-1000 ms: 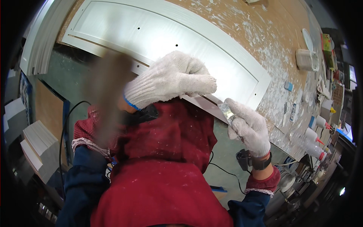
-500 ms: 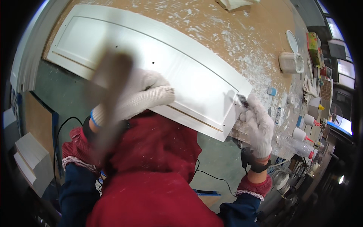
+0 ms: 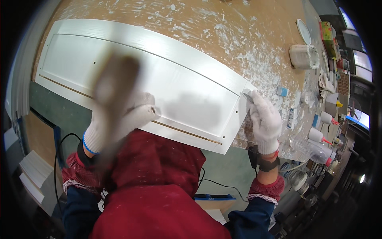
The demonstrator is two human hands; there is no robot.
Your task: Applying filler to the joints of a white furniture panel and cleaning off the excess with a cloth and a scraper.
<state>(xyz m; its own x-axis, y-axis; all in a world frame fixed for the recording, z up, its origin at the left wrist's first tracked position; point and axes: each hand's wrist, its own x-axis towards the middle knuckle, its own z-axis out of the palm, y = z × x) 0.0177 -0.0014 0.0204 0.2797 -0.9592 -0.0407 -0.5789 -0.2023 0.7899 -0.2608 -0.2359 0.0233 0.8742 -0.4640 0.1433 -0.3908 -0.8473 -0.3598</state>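
Note:
A long white panel [image 3: 167, 75] with a recessed middle and several small dark holes lies across the work table, its near edge overhanging towards me. At the panel's right-hand corner my right hand [image 3: 264, 119], in a white knit glove, is closed on a small grey scraper blade [image 3: 247, 96] that touches or nearly touches the frame there. My left hand [image 3: 137, 113], gloved too, is closed at the panel's near edge. A blurred brown object [image 3: 119, 75] close to the camera covers part of it, so what its fingers hold, if anything, is hidden.
The brown table [image 3: 223, 24] is smeared with white. On its right stand a white tub [image 3: 304, 56], a round lid [image 3: 303, 32], a blue block [image 3: 282, 91], red-tipped bottles [image 3: 317, 135] and a clear plastic bottle [image 3: 314, 152]. A black cable [image 3: 59, 155] hangs at left.
The panel has shifted left and a little nearer in the picture. My left hand has moved left and down; my right hand, with the blade, has moved slightly left and up along the corner.

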